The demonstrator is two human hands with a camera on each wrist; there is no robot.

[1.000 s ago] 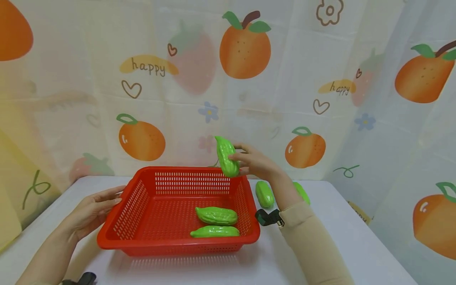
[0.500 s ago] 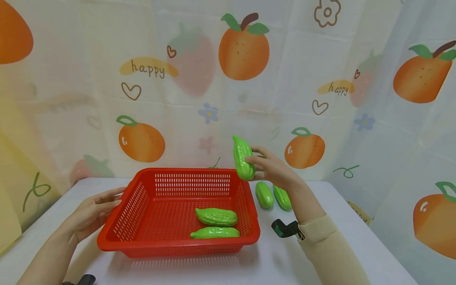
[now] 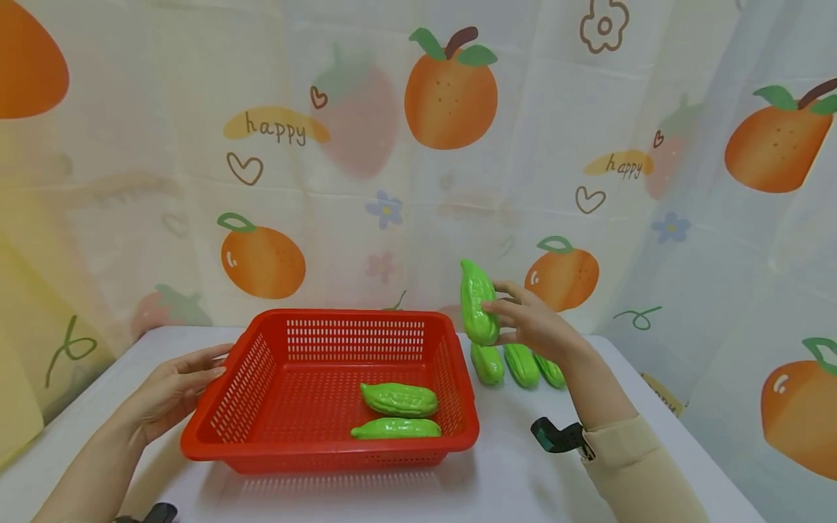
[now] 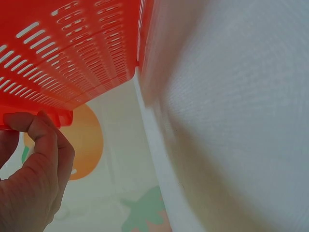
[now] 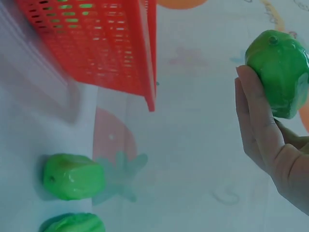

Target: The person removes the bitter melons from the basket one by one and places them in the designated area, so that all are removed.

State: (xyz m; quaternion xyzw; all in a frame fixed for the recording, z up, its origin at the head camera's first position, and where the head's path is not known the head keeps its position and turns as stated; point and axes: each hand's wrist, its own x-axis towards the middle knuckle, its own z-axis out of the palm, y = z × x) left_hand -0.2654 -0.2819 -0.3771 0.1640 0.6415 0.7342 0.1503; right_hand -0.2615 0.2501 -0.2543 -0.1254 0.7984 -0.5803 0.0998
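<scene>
My right hand (image 3: 536,325) holds a glossy green bitter melon (image 3: 479,303) between thumb and fingers, its pointed tip upward, in the air just beyond the right side of the red basket (image 3: 327,449). The right wrist view shows the same melon (image 5: 280,72) end-on, against the fingertips. At the basket's left side, my left hand (image 3: 173,388) grips the rim; the left wrist view has its fingers (image 4: 46,137) curled at the rim's edge. Two bitter melons lie inside the basket near its right end, one (image 3: 399,399) behind the other (image 3: 396,428).
Right of the basket, three more bitter melons lie in a row on the white table (image 3: 503,472): one (image 3: 487,367) nearest the basket, another (image 3: 522,365) beside it, a third (image 3: 550,372) partly behind the right wrist. A fruit-printed curtain (image 3: 418,218) hangs behind the table.
My right hand has carried the bitter melon rightward from over the basket's right rear corner, then slightly lower. More table melons have come into sight. The left hand and basket stay put.
</scene>
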